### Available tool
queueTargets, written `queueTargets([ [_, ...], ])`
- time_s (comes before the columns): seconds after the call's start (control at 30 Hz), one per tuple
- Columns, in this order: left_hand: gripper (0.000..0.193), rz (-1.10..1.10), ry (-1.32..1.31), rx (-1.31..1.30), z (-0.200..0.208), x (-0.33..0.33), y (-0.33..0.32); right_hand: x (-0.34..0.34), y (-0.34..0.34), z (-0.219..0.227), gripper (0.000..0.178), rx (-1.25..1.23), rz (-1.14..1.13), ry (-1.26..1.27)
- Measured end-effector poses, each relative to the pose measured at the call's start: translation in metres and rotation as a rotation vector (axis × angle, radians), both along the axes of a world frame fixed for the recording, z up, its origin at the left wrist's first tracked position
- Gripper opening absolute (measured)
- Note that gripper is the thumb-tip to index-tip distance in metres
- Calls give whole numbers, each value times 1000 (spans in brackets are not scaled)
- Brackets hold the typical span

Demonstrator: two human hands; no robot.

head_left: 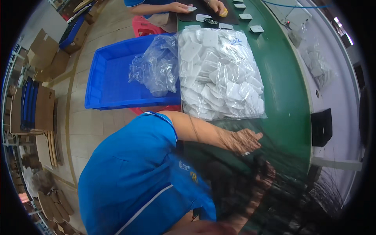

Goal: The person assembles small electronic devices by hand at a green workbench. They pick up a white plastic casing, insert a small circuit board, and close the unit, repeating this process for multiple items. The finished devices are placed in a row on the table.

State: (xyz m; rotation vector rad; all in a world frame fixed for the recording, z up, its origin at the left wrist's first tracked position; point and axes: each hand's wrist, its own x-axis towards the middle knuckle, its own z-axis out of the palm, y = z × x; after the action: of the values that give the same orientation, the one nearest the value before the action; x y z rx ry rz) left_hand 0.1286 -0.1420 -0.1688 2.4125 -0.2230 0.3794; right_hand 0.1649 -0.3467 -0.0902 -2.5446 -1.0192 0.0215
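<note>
My left hand (pixel 244 141) is above the green table, past the near edge of a clear bag of white plastic pieces (pixel 219 74). Its fingers are curled, and a small pale edge shows beneath them; what it is I cannot make out. Below it my right hand (pixel 267 173) is close to a dark shape, partly veiled by dark strands of hair. Whether that hand grips the shape is hidden. The bag lies full on the table, its flat white pieces heaped inside.
Left of the bag, a blue plastic bin (pixel 105 74) holds a crumpled clear bag (pixel 156 66). Across the green table (pixel 284 90), a co-worker's hands (pixel 180 8) handle small parts; white pieces (pixel 257 29) lie in a row. A black box-like object (pixel 322 127) stands at right.
</note>
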Motion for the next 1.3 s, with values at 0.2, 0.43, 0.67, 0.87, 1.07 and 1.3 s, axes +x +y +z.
queueTargets([
  [0.2, 43, 69, 38, 282, 52, -47, 4, -2, -13, -13, 41, 85, -30, -13],
  [0.43, 25, 43, -321, 308, 15, -44, 8, -7, -20, -6, 38, 158, -96, 73],
  [0.67, 38, -89, -164, 96, 11, -27, 12, -6, -21, 1, 36, 317, -199, 12],
  [0.87, 46, -171, -83, 146, 30, -29, 13, -30, -18, 14, 39, 351, -256, 144],
  [1.07, 51, -194, -226, -146, 10, -23, 35, -19, 0, -5, 42, 99, 23, -59],
  [1.3, 47, -220, -109, -54, 15, -42, 34, -16, 21, -3, 41, 123, 92, -23],
])
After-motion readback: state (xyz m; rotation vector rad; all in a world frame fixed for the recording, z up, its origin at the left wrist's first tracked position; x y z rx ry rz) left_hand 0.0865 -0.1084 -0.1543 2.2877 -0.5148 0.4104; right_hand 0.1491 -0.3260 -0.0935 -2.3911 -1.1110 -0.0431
